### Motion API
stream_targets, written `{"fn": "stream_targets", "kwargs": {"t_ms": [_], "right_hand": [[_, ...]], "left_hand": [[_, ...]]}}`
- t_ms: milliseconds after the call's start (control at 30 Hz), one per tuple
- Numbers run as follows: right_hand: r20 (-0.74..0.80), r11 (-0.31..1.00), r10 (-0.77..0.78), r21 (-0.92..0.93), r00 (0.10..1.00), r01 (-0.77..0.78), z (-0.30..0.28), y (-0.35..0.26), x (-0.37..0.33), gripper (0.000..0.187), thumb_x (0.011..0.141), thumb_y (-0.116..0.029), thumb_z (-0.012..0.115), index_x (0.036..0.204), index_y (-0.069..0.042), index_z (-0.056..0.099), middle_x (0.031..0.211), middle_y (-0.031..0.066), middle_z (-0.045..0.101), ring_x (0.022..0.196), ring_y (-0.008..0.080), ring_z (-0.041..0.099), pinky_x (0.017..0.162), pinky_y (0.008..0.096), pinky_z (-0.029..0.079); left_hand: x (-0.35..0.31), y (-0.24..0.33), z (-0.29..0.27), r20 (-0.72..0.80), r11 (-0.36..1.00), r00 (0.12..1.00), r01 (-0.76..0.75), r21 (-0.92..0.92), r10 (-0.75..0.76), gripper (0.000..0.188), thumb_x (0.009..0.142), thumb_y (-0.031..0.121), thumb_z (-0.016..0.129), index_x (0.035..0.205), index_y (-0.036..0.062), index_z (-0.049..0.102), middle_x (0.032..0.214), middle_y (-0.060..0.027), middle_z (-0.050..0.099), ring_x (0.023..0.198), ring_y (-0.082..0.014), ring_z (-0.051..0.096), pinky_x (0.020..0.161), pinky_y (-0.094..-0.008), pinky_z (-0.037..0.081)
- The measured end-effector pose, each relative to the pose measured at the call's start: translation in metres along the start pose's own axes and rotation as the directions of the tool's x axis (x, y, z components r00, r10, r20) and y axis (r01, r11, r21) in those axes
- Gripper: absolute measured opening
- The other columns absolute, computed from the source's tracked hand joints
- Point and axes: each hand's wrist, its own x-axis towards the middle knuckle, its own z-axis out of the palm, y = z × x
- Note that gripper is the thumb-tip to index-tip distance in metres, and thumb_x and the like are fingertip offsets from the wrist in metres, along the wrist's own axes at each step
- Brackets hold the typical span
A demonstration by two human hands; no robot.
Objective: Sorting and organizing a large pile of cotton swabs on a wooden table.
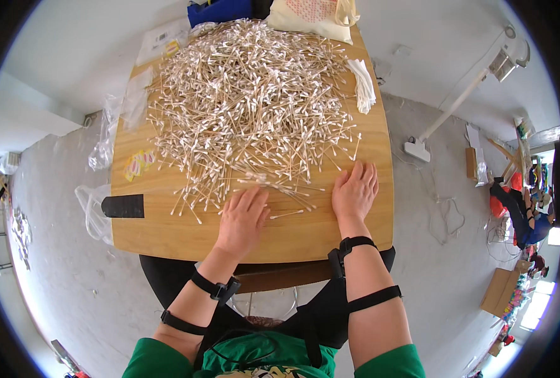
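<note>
A large heap of cotton swabs (255, 94), with white tips and pale sticks, covers much of the wooden table (166, 236). At the near edge of the heap, my left hand (242, 220) lies palm down with fingers stretched forward, its fingertips touching several loose swabs. Whether any swab is under those fingers is hidden. My right hand (354, 194) rests flat on the bare wood to the right of the heap, fingers extended. A few single swabs lie between the two hands, one close to the left thumb.
Yellow labels (140, 165) and clear plastic bags (135, 97) lie along the left side, near a black strip (124, 206) at the edge. White folded strips (361, 86) lie at right. A cream cloth bag (311, 17) and a blue item (220, 11) stand at the far end.
</note>
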Motion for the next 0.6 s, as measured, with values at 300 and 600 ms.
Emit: {"fn": "stream_targets", "kwargs": {"t_ms": [300, 600], "right_hand": [[-0.004, 1.0, -0.002, 0.011, 1.0, 0.002, -0.002, 0.001, 0.0, 0.041, 0.092, -0.022, 0.053, 0.127, -0.001, 0.048, 0.135, 0.02, 0.043, 0.135, 0.0359, 0.035, 0.112, 0.0464, 0.027], [-0.005, 1.0, -0.009, 0.005, 1.0, 0.009, 0.0, 0.0, 0.0, 0.041, 0.092, -0.021, 0.053, 0.127, -0.001, 0.048, 0.134, 0.0197, 0.044, 0.135, 0.0354, 0.035, 0.112, 0.0464, 0.028]], "left_hand": [[0.022, -0.077, -0.027, -0.224, 0.955, 0.954, 0.241, 0.175, -0.2, 0.039, 0.091, 0.018, 0.06, 0.128, 0.0082, 0.056, 0.135, -0.0157, 0.049, 0.126, -0.0362, 0.044, 0.103, -0.0475, 0.038], [0.057, -0.075, -0.011, -0.064, 0.917, 0.955, 0.295, 0.269, -0.289, 0.05, 0.097, 0.035, 0.052, 0.141, 0.0133, 0.046, 0.152, -0.0174, 0.033, 0.141, -0.0381, 0.027, 0.116, -0.052, 0.021]]}}
